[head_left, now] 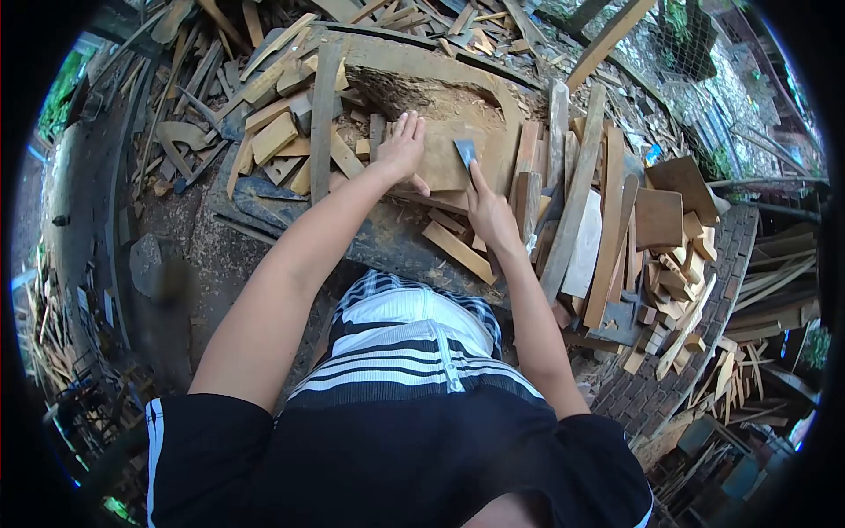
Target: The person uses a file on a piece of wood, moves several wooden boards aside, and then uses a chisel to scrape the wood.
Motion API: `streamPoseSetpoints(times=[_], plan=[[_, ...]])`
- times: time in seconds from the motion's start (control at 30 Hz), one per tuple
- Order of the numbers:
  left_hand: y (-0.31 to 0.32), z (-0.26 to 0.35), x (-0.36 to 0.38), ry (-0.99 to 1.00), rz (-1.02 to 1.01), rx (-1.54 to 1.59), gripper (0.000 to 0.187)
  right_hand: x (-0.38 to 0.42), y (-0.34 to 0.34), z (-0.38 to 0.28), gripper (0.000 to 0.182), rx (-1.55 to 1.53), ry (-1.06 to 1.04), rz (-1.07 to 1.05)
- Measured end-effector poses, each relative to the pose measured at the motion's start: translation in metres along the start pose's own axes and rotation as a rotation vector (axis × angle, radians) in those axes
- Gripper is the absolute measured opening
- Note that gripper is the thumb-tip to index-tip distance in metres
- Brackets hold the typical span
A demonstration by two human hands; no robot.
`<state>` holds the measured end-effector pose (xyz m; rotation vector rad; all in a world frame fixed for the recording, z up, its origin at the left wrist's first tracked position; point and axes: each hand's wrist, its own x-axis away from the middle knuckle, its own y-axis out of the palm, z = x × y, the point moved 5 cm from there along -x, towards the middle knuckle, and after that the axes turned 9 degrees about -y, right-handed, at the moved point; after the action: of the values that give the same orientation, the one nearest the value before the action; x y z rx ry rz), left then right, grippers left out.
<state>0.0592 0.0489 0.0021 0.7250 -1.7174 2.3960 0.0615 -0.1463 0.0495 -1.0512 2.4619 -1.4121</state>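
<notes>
A flat brown wooden board (447,158) lies on the cluttered workbench in front of me. My left hand (404,154) rests on its left side, fingers stretched out toward the far edge and thumb pointing right. In my right hand (490,214) is a putty knife (465,152), gripped by its handle. Its wide bluish blade points away from me and overlaps the right part of the board. Most of the handle is hidden by my fingers.
Behind the board sits a rough, hollowed slab (440,84) with crumbly wood. Long planks (576,194) lean close by my right hand. A heap of small offcuts (678,277) lies farther right. More scrap wood (275,139) is piled at left, and a loose block (459,253) lies near the bench's front.
</notes>
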Motion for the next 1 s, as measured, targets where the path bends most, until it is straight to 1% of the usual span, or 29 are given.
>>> streamPoseSetpoints(times=[0.03,0.1,0.17,0.23,0.33,0.47,0.53,0.63,0.7,0.77,0.8,0.83,0.9,0.93,0.97,1.0], plan=[[-0.001,0.002,0.001,-0.002,-0.001,-0.002,0.153,0.007,0.000,-0.005,0.052,0.000,-0.007,-0.008],[-0.003,0.006,0.002,0.005,-0.009,-0.005,0.153,0.019,-0.001,-0.005,0.053,-0.009,0.072,-0.057],[-0.003,0.006,0.001,-0.029,-0.014,-0.040,0.152,-0.006,-0.001,-0.001,0.052,-0.005,0.068,-0.034],[-0.001,0.003,0.001,-0.011,-0.006,-0.052,0.151,-0.040,0.002,0.005,0.052,-0.053,-0.014,0.054],[-0.002,0.004,0.000,0.009,0.005,-0.062,0.150,-0.060,0.003,0.007,0.052,-0.059,-0.006,0.051],[-0.002,0.005,0.001,-0.008,-0.012,-0.085,0.152,-0.003,0.002,0.006,0.052,-0.105,-0.018,0.049],[-0.002,0.005,0.002,-0.029,-0.030,-0.058,0.153,0.029,0.004,0.004,0.052,-0.169,0.038,0.005],[-0.004,0.008,0.000,-0.035,-0.031,-0.066,0.152,0.026,0.006,0.001,0.051,-0.080,0.089,-0.012],[-0.003,0.006,0.002,-0.034,-0.026,-0.101,0.151,0.000,0.011,0.012,0.051,-0.154,0.071,0.032],[-0.001,0.008,-0.002,-0.098,0.059,-0.054,0.150,-0.011,0.007,0.016,0.051,-0.210,0.037,0.003],[0.000,0.008,-0.005,-0.082,0.053,-0.079,0.149,-0.007,-0.005,0.008,0.051,-0.268,0.103,-0.064],[0.004,0.009,-0.003,-0.068,0.046,-0.079,0.149,0.002,0.000,0.015,0.051,-0.267,0.117,-0.058],[-0.001,0.005,-0.003,-0.062,0.042,-0.031,0.149,0.007,0.005,0.019,0.052,-0.168,-0.025,0.067],[-0.001,0.005,-0.001,-0.070,0.036,-0.033,0.149,0.020,0.004,0.015,0.053,-0.208,0.049,0.010],[-0.002,0.002,-0.002,-0.075,0.042,-0.031,0.149,0.034,0.002,0.010,0.053,-0.206,0.041,0.009],[0.000,0.002,-0.003,-0.034,0.024,-0.049,0.149,0.049,0.003,0.009,0.053,-0.206,0.078,-0.022]])
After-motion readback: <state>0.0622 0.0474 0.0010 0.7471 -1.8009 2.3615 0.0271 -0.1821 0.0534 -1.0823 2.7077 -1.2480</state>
